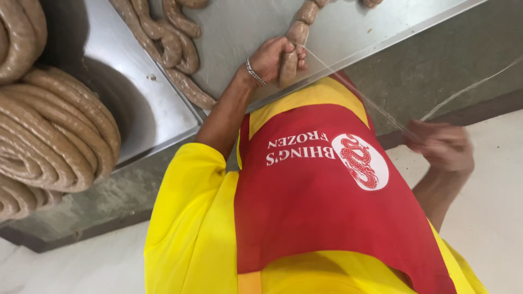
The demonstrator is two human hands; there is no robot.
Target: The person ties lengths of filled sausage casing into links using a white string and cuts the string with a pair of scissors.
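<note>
A brown sausage link (289, 64) at the near edge of the steel table (245, 32) is gripped by the left hand (271, 57), its fingers closed around it, with a bracelet (254, 73) at the wrist. A thin white string (354, 90) is stretched taut from that link to the right hand (441, 146), which is blurred; its fingers seem curled on the string, but this cannot be told for certain. Coiled sausage (54, 136) is heaped far left, and more links (174, 43) lie on the table.

Bright, even light fills the view. The steel tabletop (239, 32) shows soft glare toward 12 o'clock, and the sausage coil (54, 130) casts a dark shadow at 10 o'clock. The right hand (441, 147) at 3 o'clock is motion-blurred; the left hand (272, 57) stays sharp.
</note>
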